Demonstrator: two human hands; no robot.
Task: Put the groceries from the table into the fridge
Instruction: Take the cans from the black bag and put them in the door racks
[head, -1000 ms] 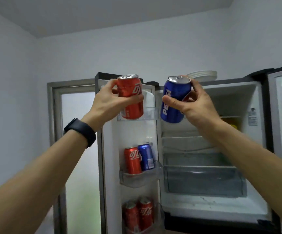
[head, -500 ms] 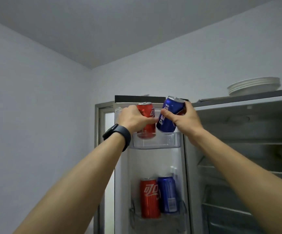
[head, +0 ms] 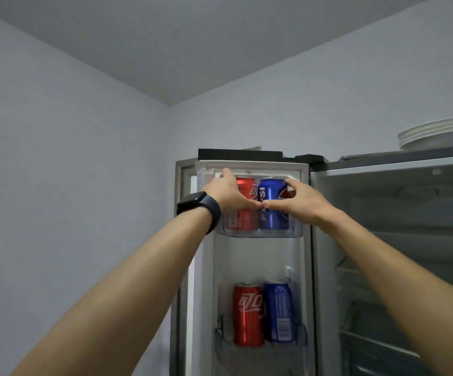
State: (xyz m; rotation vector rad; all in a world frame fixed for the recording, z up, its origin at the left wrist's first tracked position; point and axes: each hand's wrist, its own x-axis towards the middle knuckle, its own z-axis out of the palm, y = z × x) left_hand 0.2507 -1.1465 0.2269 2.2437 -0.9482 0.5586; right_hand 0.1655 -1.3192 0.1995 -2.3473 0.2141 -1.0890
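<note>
A red cola can (head: 244, 221) and a blue Pepsi can (head: 272, 202) stand upright side by side in the top door bin (head: 296, 234) of the open fridge door (head: 258, 256). My left hand (head: 228, 194) grips the red can from the left, thumb across its front. Around the blue can my right hand (head: 298, 202) curls from the right, its thumb tip meeting my left thumb. Both cans sit down inside the clear bin.
In the middle door bin (head: 219, 337) stand another red can (head: 247, 314) and blue can (head: 279, 312). The fridge interior (head: 399, 240) with shelves opens at the right. A stack of white plates (head: 437, 134) lies on the fridge top. A wall is close on the left.
Both hands have moved the two cans forward and lowered them into the top door bin. The view has tilted upward and closer to the door.
</note>
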